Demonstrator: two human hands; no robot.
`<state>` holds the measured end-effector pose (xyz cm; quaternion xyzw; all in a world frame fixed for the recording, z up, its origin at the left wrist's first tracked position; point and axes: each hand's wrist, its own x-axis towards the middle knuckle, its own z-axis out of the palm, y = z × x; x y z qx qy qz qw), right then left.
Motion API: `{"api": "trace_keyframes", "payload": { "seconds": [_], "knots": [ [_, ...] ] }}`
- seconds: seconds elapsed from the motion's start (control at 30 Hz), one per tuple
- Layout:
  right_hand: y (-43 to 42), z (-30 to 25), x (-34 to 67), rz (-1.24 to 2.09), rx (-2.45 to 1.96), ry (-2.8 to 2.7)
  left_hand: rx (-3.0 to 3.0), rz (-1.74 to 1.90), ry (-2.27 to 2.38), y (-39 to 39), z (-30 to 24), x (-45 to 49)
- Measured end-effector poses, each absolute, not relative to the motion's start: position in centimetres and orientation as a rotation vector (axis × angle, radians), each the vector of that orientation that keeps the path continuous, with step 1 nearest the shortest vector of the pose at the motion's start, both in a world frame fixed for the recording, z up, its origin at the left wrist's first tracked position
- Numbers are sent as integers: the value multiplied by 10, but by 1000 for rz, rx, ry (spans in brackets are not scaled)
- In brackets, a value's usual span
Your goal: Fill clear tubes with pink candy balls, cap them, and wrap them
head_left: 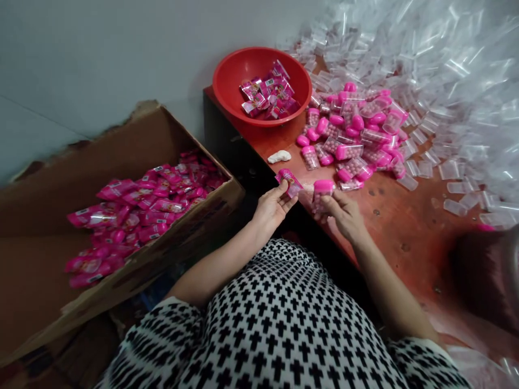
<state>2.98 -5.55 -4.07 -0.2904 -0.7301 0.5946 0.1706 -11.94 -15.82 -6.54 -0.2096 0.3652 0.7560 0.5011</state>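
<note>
Between the thumb and fingers of my left hand (pixel 272 208) is a small pink printed packet (pixel 290 182). My right hand (pixel 344 215) is closed around a clear bottle with a pink cap (pixel 323 187), held upright with small round candies showing inside. Both hands are at the table's near edge, close together but apart. Just beyond them lies a heap of similar pink-capped candy bottles (pixel 357 135). A red bowl (pixel 221 89) at the table's back corner holds more of the pink packets (pixel 275 92).
A cardboard box (pixel 190 221) at the left contains many pink-wrapped packs (pixel 141 205). Clear plastic containers (pixel 454 81) are piled across the table's (pixel 389 227) back and right. A white lump (pixel 279 156) lies near the edge. Something dark and rounded (pixel 486 275) stands at right.
</note>
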Motion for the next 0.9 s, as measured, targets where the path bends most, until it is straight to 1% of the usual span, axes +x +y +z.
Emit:
{"api": "trace_keyframes", "payload": {
  "seconds": [0.03, 0.1, 0.27, 0.4, 0.6, 0.73, 0.9],
  "knots": [
    [-70, -42, 30, 1823, -852, -1977, -505, 1826, 870, -157, -65, -118],
    [-90, -45, 29, 1950, -887, -1838, -479, 1823, 839, -155, -65, -114],
    [-103, -55, 23, 1929, -936, -1733, -392, 1814, 809, -154, -65, -107],
    [-103, -58, 21, 1913, -960, -1694, -309, 1822, 886, -156, -61, -105],
    [-99, -60, 19, 2078, -904, -1622, -108, 1817, 944, -157, -56, -106],
    [-97, -64, 20, 1960, -900, -1671, 37, 1800, 936, -155, -58, -108],
    [-98, -66, 21, 1860, -870, -1714, 69, 1698, 981, -153, -60, -108]
  ]
}}
